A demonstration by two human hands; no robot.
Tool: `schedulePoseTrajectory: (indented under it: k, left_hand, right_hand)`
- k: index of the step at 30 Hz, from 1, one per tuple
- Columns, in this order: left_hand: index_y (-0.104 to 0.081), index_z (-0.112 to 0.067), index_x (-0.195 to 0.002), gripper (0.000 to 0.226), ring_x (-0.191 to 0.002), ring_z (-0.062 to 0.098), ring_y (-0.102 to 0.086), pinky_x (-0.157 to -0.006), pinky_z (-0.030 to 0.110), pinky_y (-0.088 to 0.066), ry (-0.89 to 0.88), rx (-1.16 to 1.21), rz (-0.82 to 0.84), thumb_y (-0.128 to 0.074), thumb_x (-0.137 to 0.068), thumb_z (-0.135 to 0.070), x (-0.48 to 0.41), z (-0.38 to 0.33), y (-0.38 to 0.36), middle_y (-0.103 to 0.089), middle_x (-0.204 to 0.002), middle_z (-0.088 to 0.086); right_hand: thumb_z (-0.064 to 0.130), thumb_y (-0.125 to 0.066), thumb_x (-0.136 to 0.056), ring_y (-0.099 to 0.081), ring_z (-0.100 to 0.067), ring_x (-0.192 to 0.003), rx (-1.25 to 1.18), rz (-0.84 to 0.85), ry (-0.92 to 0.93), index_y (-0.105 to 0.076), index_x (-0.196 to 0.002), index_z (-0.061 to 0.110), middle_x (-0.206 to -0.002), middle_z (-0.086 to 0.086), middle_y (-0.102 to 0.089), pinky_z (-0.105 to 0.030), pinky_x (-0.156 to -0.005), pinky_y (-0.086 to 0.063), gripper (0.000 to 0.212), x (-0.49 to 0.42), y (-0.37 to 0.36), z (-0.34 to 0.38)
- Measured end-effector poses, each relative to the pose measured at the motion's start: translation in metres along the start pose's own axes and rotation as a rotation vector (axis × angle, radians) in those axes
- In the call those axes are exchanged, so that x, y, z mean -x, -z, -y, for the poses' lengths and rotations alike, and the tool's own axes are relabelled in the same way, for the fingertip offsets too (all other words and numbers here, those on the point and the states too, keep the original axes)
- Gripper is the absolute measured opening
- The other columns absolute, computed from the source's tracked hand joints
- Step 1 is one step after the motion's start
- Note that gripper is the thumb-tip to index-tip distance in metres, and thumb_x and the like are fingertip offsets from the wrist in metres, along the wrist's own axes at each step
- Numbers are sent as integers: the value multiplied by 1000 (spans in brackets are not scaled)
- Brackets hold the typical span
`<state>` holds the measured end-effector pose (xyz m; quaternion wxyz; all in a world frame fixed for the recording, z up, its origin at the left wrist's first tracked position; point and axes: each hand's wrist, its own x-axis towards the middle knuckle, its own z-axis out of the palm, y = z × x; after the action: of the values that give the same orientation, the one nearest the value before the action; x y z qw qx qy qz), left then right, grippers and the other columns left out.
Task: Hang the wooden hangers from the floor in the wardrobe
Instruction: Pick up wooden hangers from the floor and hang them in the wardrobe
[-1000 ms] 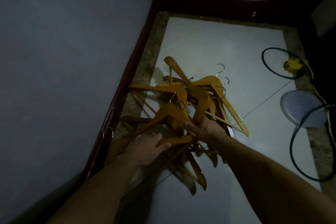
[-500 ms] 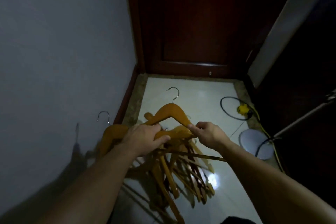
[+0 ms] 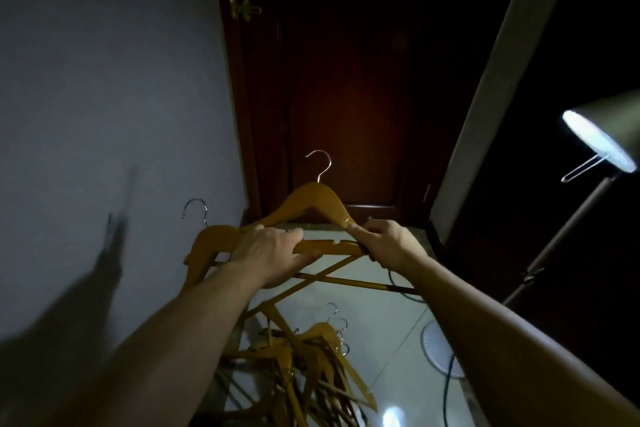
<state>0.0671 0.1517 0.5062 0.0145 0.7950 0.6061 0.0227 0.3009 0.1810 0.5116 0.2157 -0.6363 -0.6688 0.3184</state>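
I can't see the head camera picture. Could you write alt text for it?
Two bare hands hold up a few tangled wooden hangers: the left hand grips them near the middle, the right hand their right ends. More hangers bunch below over a pale floor, before a dark wooden door, a lit lamp at right.

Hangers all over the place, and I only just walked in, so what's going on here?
A person holds a bunch of wooden hangers up in front of a dark wooden door. The left hand grips the bunch's middle; the right hand pinches the end of the top hanger, whose hook points up. A tangle of further hangers shows lower down, over the tiled floor; whether they dangle or lie there is unclear.
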Motion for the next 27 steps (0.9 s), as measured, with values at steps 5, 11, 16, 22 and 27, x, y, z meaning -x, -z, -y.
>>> schedulePoseTrajectory:
  k: [5,11,16,22,27]
  left_hand:
    - [-58,-21,-111,57,-74,7,-59,-80,32,-50,-56,107,-40,-30,-95,-68,1,-11,90,-63,-82,-6]
    - [-52,-22,-129,59,-105,18,-62,-106,44,-41,-100,16,4,-28,-97,-66,0,-30,224,-67,-109,1]
    - [-45,-31,-89,40,-73,10,-54,-77,34,-46,-157,31,-143,-30,-96,-68,9,-42,353,-55,-76,-10]
    - [-43,-33,-87,39,-71,9,-52,-77,35,-38,-230,-12,-254,-29,-95,-69,18,-72,497,-54,-73,-9]
    - [-51,-31,-90,44,-73,9,-55,-77,35,-42,-308,-20,-372,-30,-95,-69,36,-104,566,-57,-77,-9]
  right_hand:
    - [70,-51,-86,-57,-14,-59,-17,-30,-1,-71,-78,22,-67,3,-65,-32,-58,-46,53,21,67,60]
    - [71,-50,-85,-59,-17,-68,-33,-58,-10,-68,-80,18,-71,-1,-63,-38,-66,-49,56,54,165,143]
    - [74,-46,-84,-65,-27,-74,1,-126,45,-65,-83,15,-77,-8,-67,-38,-67,-46,61,88,264,235]
    - [71,-47,-87,-65,-27,-75,-20,-218,70,-67,-83,18,-79,-9,-68,-39,-68,-48,57,138,371,322]
    - [62,-50,-93,-58,-18,-66,-15,-323,65,-68,-85,14,-72,-3,-62,-33,-64,-42,52,197,431,361]
